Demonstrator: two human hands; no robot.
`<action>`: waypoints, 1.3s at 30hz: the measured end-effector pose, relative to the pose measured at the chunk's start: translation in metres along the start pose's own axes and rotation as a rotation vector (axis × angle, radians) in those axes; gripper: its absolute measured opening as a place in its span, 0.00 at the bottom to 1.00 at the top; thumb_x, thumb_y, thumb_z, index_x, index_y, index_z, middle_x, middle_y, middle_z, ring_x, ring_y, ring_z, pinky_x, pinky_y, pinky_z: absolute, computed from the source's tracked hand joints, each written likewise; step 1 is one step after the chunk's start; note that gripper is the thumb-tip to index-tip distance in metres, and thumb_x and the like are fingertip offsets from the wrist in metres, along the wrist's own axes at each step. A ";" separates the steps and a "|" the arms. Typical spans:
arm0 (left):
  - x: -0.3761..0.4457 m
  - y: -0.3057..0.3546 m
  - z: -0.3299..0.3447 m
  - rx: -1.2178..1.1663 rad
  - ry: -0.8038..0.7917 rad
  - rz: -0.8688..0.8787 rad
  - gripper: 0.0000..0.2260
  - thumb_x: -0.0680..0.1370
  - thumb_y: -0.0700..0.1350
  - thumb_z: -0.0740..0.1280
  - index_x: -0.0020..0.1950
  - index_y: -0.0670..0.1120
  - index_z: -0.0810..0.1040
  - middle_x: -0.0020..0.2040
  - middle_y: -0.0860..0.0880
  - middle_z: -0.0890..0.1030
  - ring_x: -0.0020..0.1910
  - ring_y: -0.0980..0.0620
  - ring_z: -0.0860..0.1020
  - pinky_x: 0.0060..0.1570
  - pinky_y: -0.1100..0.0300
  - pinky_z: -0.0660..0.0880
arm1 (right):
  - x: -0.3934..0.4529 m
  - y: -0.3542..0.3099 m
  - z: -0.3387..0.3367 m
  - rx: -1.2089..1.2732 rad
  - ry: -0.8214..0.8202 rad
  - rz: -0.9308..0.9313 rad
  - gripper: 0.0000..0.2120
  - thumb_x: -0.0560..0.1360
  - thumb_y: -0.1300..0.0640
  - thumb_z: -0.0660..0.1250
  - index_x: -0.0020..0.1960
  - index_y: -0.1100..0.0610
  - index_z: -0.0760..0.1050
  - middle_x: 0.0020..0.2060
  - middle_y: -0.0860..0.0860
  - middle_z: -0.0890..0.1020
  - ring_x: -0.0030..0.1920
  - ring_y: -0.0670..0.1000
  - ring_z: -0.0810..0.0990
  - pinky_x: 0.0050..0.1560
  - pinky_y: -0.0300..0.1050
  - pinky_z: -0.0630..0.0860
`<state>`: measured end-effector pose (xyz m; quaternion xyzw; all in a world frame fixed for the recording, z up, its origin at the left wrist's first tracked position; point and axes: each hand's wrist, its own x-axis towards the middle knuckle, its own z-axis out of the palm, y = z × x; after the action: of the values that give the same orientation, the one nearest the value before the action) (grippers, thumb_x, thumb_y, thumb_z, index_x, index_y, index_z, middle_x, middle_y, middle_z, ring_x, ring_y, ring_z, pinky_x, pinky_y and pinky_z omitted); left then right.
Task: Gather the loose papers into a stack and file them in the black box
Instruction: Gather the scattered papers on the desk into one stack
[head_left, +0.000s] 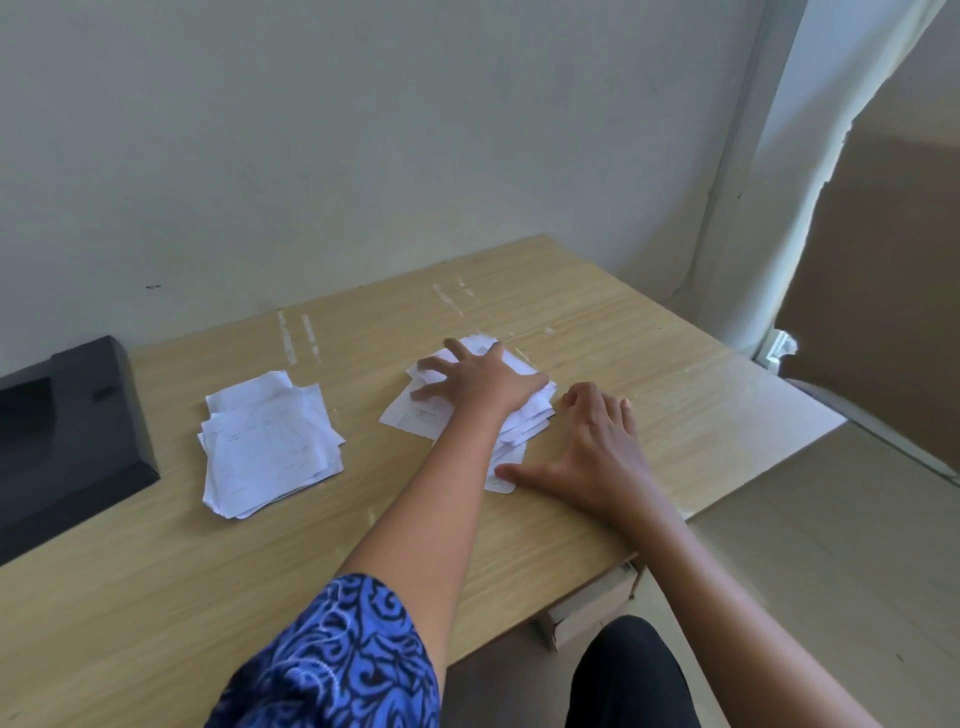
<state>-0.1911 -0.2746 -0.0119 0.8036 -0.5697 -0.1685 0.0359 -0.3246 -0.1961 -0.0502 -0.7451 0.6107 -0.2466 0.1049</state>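
Blue patterned fabric, a sleeve (337, 660), is filling the near edge of the scene, and from it the left arm is reaching out over the wooden table (156, 587). Her left hand (478, 382) is lying flat with fingers spread, pressing down on the right-hand pile of papers (415, 418). Just right of that pile the right hand (597, 447) is resting open on the table, its thumb touching the pile's near corner and its fingers curling at the pile's right edge. Left of that pile, well apart from both hands, a second loose pile of papers (267, 444) is sitting untouched. Further left still, the black box (67, 441) is lying at the table's edge by the wall.
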 end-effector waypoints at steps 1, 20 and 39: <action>0.001 0.003 0.000 -0.011 -0.001 -0.007 0.42 0.67 0.76 0.62 0.78 0.64 0.60 0.81 0.41 0.49 0.75 0.23 0.45 0.65 0.22 0.53 | 0.000 0.000 0.000 0.011 0.003 -0.005 0.51 0.54 0.20 0.68 0.63 0.53 0.61 0.56 0.45 0.69 0.66 0.51 0.67 0.75 0.58 0.55; -0.003 -0.065 -0.025 -0.122 0.134 0.337 0.33 0.75 0.68 0.63 0.79 0.63 0.60 0.81 0.48 0.57 0.78 0.40 0.54 0.75 0.41 0.58 | 0.003 0.024 -0.015 0.507 0.004 0.052 0.29 0.67 0.50 0.79 0.62 0.48 0.68 0.55 0.45 0.80 0.59 0.46 0.75 0.56 0.40 0.69; -0.044 -0.110 0.014 -0.232 0.180 0.126 0.38 0.81 0.61 0.56 0.83 0.48 0.42 0.84 0.47 0.45 0.81 0.38 0.37 0.78 0.42 0.40 | 0.045 -0.006 0.011 0.059 -0.110 0.185 0.18 0.80 0.48 0.50 0.47 0.58 0.74 0.55 0.58 0.77 0.60 0.63 0.70 0.64 0.56 0.64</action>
<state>-0.1092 -0.1938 -0.0425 0.7686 -0.5901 -0.1581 0.1898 -0.3079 -0.2397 -0.0464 -0.6945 0.6628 -0.2124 0.1823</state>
